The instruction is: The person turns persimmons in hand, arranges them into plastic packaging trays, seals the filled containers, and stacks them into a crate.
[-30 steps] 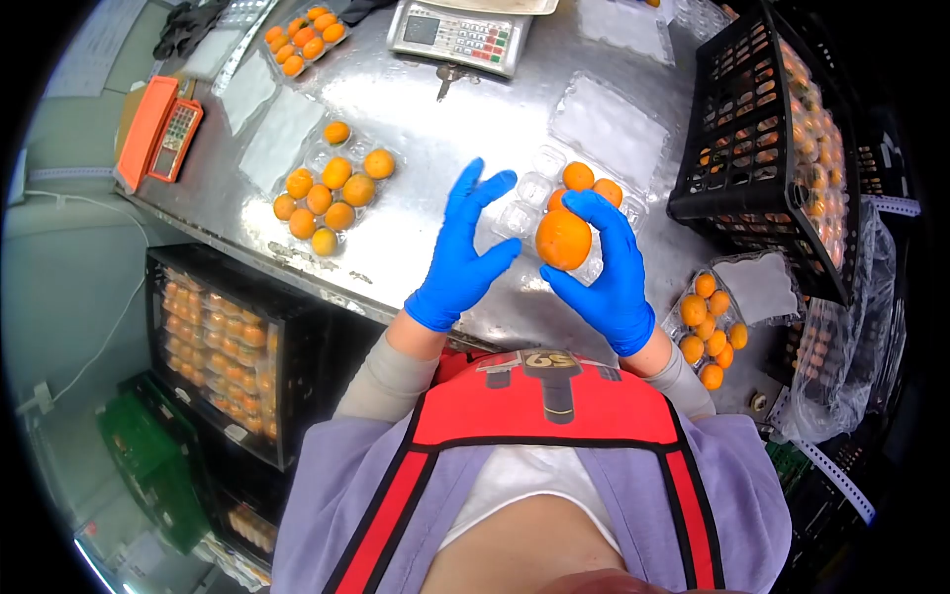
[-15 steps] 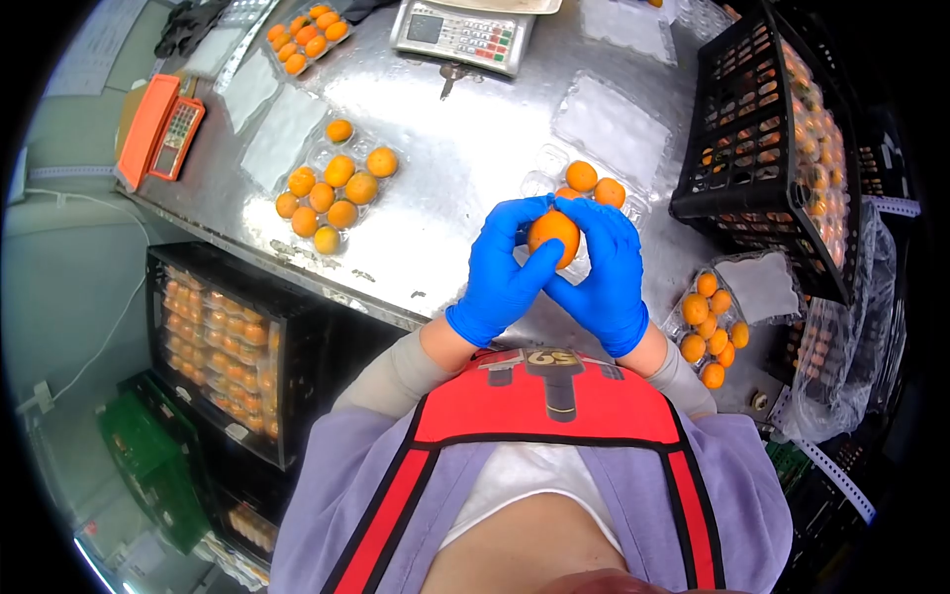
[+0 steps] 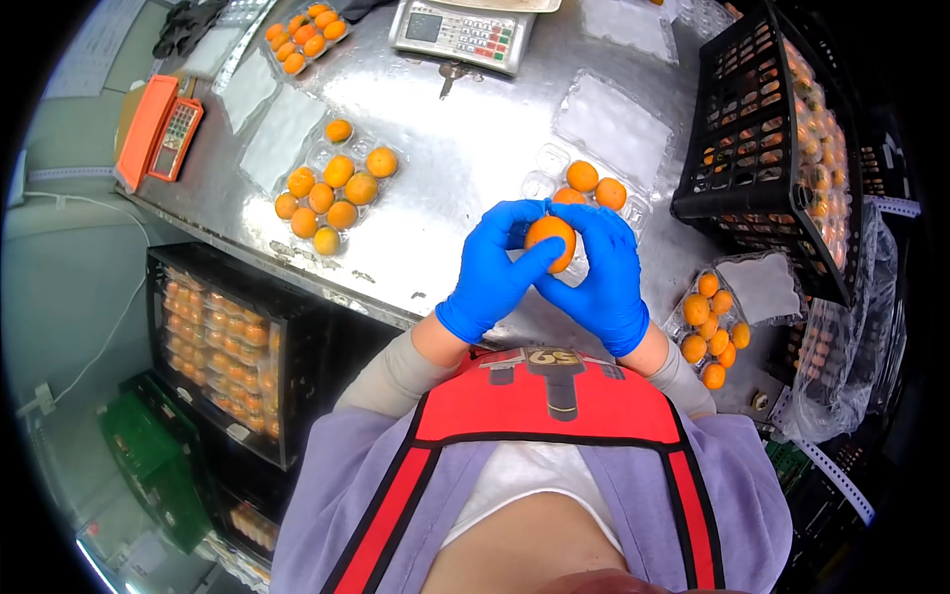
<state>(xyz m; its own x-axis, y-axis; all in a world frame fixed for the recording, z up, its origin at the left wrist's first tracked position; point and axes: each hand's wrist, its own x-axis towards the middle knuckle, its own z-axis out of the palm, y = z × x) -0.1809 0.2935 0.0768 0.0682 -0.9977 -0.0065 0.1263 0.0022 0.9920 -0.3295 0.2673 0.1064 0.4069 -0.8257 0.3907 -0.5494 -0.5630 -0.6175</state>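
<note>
Both hands wear blue gloves and meet around one orange fruit (image 3: 551, 244). My left hand (image 3: 500, 267) grips its left side, thumb across the front. My right hand (image 3: 601, 277) closes on its right side, fingertips over the top. Just beyond them lies a clear plastic tray (image 3: 539, 184) with a few oranges (image 3: 582, 176), partly hidden by my hands. Another clear tray with several oranges (image 3: 338, 171) sits to the left on the metal table.
A grey scale (image 3: 460, 35) stands at the back, an orange scale (image 3: 161, 134) at far left. A black crate (image 3: 737, 148) of packed fruit rises at right, above another filled tray (image 3: 698, 309). Black crates (image 3: 287, 366) are stacked below the table at left.
My left hand has moved right from an open pose and taken hold of the orange that my right hand held. The fruit has shifted slightly left and now shows a different side.
</note>
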